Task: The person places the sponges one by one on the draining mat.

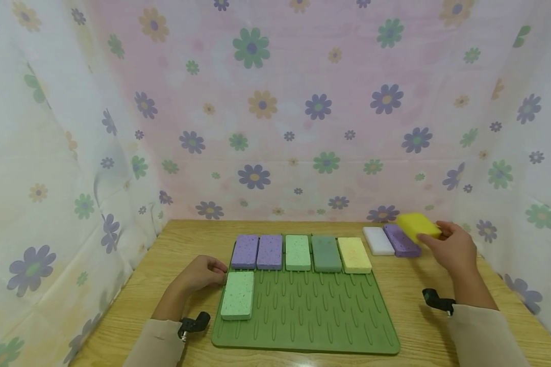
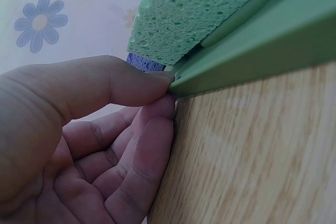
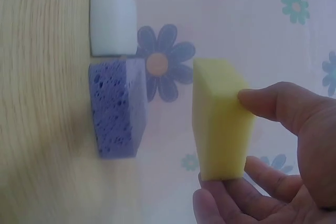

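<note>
My right hand (image 1: 452, 247) holds a bright yellow sponge (image 3: 223, 124) in the air, thumb on one side and fingers on the other. Below and left of it, a purple sponge (image 1: 401, 240) and a white sponge (image 1: 378, 241) lie side by side on the table. At the left edge of a ribbed green drying mat (image 1: 317, 316), my left hand (image 1: 204, 272) pinches the rim between thumb and forefinger. Beside that hand a light green speckled sponge (image 1: 238, 295) lies on the mat.
Along the mat's back edge sit two purple sponges (image 1: 245, 252), a light green sponge (image 1: 298, 253), a grey-green sponge (image 1: 327, 254) and a pale yellow sponge (image 1: 354, 255). Flowered cloth (image 1: 294, 122) hangs behind and at both sides of the wooden table (image 1: 188, 239).
</note>
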The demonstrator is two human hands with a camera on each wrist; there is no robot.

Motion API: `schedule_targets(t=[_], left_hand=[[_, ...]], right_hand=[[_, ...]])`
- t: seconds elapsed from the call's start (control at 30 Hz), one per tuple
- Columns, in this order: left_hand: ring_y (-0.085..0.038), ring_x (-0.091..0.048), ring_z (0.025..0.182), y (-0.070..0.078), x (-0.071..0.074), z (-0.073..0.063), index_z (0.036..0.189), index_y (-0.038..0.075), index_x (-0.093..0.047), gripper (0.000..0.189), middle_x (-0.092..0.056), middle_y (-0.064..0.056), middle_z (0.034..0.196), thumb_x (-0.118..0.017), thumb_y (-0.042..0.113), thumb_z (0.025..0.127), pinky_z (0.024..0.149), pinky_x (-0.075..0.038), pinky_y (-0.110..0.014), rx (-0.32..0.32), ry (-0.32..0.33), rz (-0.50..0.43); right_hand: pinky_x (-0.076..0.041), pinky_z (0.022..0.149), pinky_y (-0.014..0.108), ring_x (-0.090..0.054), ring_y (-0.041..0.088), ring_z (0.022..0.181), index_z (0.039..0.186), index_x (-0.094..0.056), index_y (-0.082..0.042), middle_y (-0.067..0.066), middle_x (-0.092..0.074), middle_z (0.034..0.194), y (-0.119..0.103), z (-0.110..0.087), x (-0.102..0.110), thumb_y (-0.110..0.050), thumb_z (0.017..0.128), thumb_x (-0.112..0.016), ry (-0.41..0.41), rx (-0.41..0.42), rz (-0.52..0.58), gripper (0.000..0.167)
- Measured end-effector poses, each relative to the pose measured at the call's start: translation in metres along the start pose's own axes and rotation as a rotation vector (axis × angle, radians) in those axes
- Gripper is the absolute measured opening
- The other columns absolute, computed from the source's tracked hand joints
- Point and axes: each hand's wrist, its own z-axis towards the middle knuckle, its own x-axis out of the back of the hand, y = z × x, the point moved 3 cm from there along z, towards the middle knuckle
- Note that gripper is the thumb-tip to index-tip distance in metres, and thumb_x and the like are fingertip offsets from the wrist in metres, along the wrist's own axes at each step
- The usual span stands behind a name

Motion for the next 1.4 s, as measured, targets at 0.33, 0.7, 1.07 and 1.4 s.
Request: schedule_targets(t=[0.33,0.7,1.07,1.4], left_hand=[[-0.020,-0.066,0.086,0.000,0.001,0.000,0.113,-0.006,-0.069,0.027,-0.068,-0.013,0.099,-0.072,0.007,0.089,0.078,-0.062,-0.036,-0.001,0.001,0.003],[-0.020,-0.067,0.086,0.000,0.000,0.001,0.113,-0.007,-0.069,0.029,-0.069,-0.013,0.099,-0.073,0.007,0.088,0.077,-0.062,-0.035,0.004,-0.002,-0.007],[-0.020,-0.067,0.086,0.001,0.000,0.001,0.113,-0.006,-0.070,0.029,-0.069,-0.013,0.100,-0.074,0.008,0.088,0.077,-0.062,-0.036,0.000,-0.003,-0.002],[-0.020,-0.067,0.087,-0.001,0.001,0.002,0.114,-0.006,-0.070,0.029,-0.069,-0.013,0.101,-0.073,0.008,0.089,0.078,-0.062,-0.036,0.002,-0.008,-0.004]], right_hand=[[-0.054,0.070,0.017,-0.048,0.054,0.134,0.159,-0.030,0.004,0.036,-0.042,0.153,-0.029,-0.008,-0.013,-0.052,0.096,-0.069,-0.048,0.071,0.025,0.093],[-0.057,0.092,0.050,-0.053,0.050,0.129,0.156,-0.040,0.000,0.032,-0.051,0.147,-0.057,-0.017,-0.023,-0.052,0.094,-0.072,-0.065,0.183,0.018,0.087],[-0.063,0.084,0.044,-0.058,0.048,0.126,0.154,-0.046,-0.003,0.029,-0.055,0.144,-0.084,-0.029,-0.030,-0.054,0.093,-0.072,-0.098,0.276,-0.004,0.084],[-0.060,0.091,0.051,-0.063,0.047,0.124,0.149,-0.052,-0.004,0.025,-0.052,0.146,-0.104,-0.049,-0.054,-0.043,0.094,-0.076,-0.169,0.421,-0.010,0.073]])
